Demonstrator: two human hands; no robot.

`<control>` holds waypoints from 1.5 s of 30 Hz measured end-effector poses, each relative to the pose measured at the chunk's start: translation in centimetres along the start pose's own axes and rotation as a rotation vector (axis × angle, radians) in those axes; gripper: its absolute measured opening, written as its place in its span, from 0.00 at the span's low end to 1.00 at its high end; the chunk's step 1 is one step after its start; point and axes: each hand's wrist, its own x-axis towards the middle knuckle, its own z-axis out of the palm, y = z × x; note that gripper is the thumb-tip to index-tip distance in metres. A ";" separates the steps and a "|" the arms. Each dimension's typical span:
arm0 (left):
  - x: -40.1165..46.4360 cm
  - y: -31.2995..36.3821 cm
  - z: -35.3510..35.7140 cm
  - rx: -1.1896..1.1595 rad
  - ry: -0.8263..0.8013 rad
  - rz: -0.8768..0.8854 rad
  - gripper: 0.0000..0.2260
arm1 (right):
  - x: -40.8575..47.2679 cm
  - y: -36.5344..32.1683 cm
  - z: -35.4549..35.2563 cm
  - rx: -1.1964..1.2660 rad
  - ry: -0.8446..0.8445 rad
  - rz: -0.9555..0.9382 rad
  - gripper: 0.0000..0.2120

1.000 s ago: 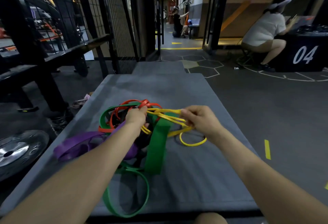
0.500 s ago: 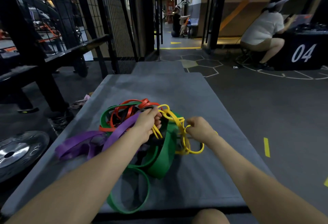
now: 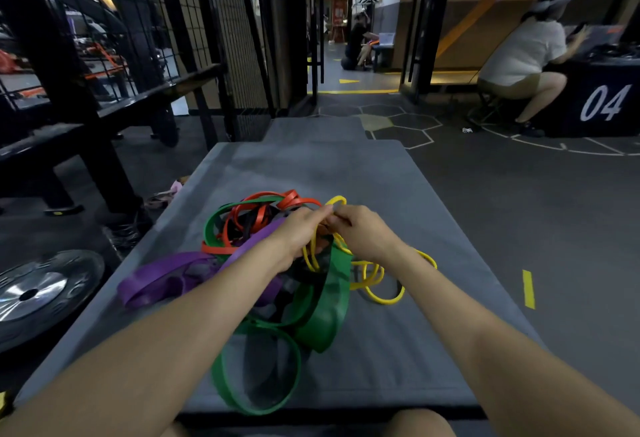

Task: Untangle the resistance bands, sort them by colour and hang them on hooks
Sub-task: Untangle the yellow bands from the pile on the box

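A tangled heap of resistance bands lies on a grey mat (image 3: pixel 398 194): green bands (image 3: pixel 325 312), purple bands (image 3: pixel 156 274), red-orange bands (image 3: pixel 249 218) and thin yellow bands (image 3: pixel 377 284), with some dark ones underneath. My left hand (image 3: pixel 301 232) and my right hand (image 3: pixel 363 232) meet above the middle of the heap, fingertips together. Both pinch yellow strands near a yellow loop (image 3: pixel 336 200) that sticks up behind them. The grip itself is partly hidden by the fingers.
A weight plate (image 3: pixel 38 291) lies on the floor at the left. Black racks and a wire-mesh wall (image 3: pixel 207 38) stand at the back left. A person (image 3: pixel 523 56) crouches by a black box marked 04 at the far right. Grey floor surrounds the mat.
My hands have come together over the heap from being apart. The stretched yellow strands have gone slack, and yellow loops now lie on the mat under my right wrist.
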 end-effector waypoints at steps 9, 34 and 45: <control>2.7 0.7 -1.9 -0.145 0.324 0.035 0.13 | -2.0 0.4 -4.1 0.239 0.090 -0.130 0.14; 1.2 0.3 0.7 -0.138 0.196 0.068 0.12 | -0.2 1.7 -1.3 -0.050 0.226 0.092 0.17; 1.6 -0.1 -1.1 0.200 0.306 0.132 0.15 | 1.2 -1.2 -2.2 -0.302 0.106 -0.075 0.14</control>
